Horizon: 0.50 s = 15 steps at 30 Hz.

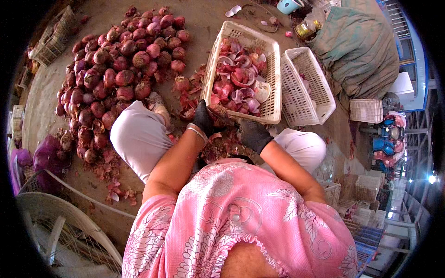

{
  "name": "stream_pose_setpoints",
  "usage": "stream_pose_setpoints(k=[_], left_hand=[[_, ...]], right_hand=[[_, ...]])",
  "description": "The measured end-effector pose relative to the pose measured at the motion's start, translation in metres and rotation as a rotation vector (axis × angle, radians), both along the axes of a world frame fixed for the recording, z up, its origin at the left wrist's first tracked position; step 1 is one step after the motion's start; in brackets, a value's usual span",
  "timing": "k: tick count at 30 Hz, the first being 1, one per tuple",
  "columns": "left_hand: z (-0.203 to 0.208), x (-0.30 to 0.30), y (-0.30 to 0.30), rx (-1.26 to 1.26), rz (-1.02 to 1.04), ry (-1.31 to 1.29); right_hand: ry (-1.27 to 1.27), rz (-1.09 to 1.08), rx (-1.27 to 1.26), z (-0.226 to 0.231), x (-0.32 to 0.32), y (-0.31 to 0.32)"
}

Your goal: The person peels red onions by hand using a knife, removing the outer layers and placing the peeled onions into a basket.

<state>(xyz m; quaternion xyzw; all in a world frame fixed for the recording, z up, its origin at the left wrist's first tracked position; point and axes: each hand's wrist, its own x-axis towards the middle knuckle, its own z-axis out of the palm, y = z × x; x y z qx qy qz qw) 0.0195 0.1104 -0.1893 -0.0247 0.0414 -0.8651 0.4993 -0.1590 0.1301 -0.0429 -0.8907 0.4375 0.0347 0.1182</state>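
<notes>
My left hand (203, 118), in a dark glove with a bracelet at the wrist, is closed on a red onion (217, 111) at the near edge of the white crate. To its right is my right hand (255, 135), gloved too, its fingers curled toward the left hand; what they hold is hidden. The white plastic crate (277, 88) stands just beyond both hands. Peeled onion layers and pieces (236, 78) lie in it, along with a small white cup (262, 91). Dry onion skins (227, 146) are scattered below my hands, between my knees.
A large heap of red onions (124, 69) covers the floor at left. A second white crate (308, 88) leans beside the first. At the far right are a greenish cloth cover (357, 46) and a blue bucket (289, 5). A purple mesh bag (47, 160) lies at left.
</notes>
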Motion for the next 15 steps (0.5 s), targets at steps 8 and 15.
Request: stream_pose_setpoints(k=[8,15], left_hand=[[0.035,-0.008,-0.001,0.259,0.021,-0.077],[0.041,-0.001,0.001,0.115,0.07,-0.493]], right_hand=[[0.112,0.134,0.13,-0.016,0.0,-0.023],[0.141,0.224,0.253,-0.018,0.014,-0.048]])
